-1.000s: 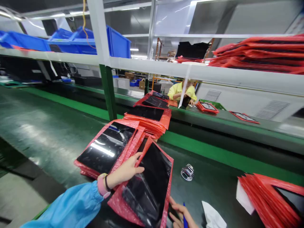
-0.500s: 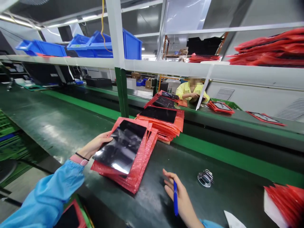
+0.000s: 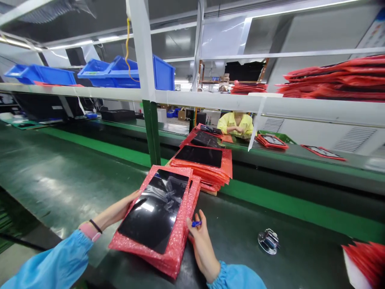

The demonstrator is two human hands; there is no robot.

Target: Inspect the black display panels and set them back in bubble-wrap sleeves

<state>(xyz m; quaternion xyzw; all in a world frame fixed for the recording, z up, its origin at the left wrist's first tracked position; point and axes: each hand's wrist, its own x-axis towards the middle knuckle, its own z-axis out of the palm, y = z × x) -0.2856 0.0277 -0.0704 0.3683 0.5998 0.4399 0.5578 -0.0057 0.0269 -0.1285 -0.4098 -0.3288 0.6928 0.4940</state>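
A black glass screen panel (image 3: 159, 208) lies face up on a stack of red bubble-wrap bags (image 3: 173, 261) at the bench's near middle. My left hand (image 3: 129, 204) is at the left edge of this stack, its fingers hidden by the bags and panel. By the stack's right edge, my right hand (image 3: 201, 245) holds a blue pen (image 3: 196, 223) between curled fingers, the pen's end pointing out past the thumb. Directly behind stands another pile of red bags (image 3: 221, 176) with a dark panel (image 3: 200, 155) on top.
A shiny metal object (image 3: 268, 241) sits on the dark green bench (image 3: 240, 233) to the right. More red bags (image 3: 368, 257) stand at the right edge. A green post (image 3: 151, 132) rises to a shelf (image 3: 210, 98) bearing blue bins (image 3: 164, 72). Across the bench sits a person in yellow (image 3: 236, 123).
The top panel has come down squarer onto the stack. My right hand has moved left and up to the stack's right edge with the pen. The camera view has shifted.
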